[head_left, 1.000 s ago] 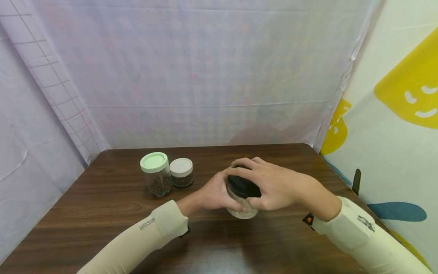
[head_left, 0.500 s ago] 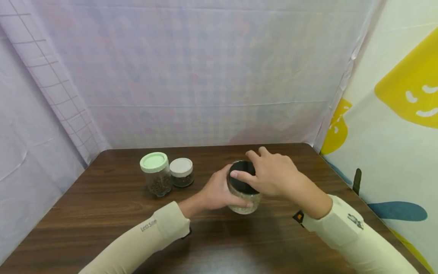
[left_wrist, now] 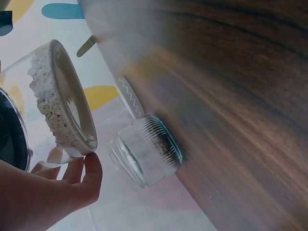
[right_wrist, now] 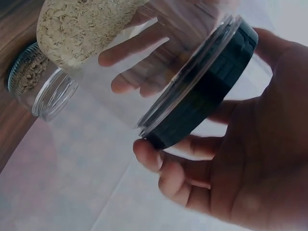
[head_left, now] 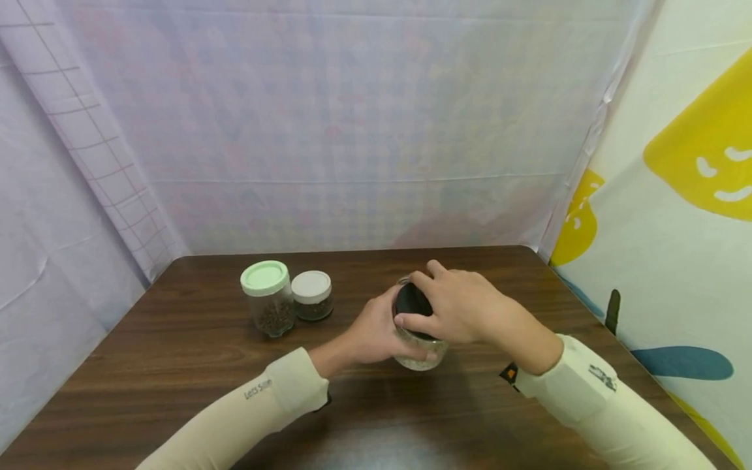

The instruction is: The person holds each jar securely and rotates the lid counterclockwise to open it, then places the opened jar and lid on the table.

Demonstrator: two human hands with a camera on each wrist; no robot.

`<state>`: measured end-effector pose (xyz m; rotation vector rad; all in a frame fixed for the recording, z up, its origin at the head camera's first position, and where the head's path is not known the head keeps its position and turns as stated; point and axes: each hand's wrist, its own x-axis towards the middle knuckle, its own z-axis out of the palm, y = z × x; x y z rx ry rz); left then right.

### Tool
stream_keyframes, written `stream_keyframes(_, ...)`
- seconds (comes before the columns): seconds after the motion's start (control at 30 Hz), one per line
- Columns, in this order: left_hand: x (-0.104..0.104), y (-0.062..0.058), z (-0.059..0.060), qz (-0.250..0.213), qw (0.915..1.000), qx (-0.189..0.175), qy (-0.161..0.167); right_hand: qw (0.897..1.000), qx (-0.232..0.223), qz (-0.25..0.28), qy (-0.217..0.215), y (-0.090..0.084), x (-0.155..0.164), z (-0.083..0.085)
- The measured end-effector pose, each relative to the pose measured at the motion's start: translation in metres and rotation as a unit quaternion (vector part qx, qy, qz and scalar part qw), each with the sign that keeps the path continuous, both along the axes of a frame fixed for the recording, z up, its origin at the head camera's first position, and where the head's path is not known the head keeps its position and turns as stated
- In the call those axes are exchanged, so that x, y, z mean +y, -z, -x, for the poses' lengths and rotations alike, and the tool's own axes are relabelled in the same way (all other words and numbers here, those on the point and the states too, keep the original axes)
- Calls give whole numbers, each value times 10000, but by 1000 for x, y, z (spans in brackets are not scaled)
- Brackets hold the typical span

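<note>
Right grip (head_left: 461, 305) shifts nearer, curled round black lid (head_left: 413, 300); left grip (head_left: 376, 333) holds glass jar (head_left: 418, 364) short of far desk edge (head_left: 358, 255).

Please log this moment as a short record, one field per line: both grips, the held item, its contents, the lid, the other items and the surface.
Left grip: around the held jar
Right grip: on the black lid
Held item: glass jar, off the table
Contents: pale flakes
Lid position: on the mouth; tightness unclear
Others: green-lidded jar beside white-lidded jar; third jar, no lid visible
Surface: dark wooden table
</note>
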<state>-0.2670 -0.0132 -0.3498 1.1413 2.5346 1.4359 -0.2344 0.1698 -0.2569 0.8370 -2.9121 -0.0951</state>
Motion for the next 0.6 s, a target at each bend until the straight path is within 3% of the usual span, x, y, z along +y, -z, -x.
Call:
stream_keyframes(0.33, -2, 2, 0, -31, 9999, 72, -76, 9956, -103, 215, -904, -4, 6, -4)
stream_keyframes(0.6, -1, 1, 0, -333, 9994, 71, 113, 9816, -110, 327, -1876, -9, 8, -7)
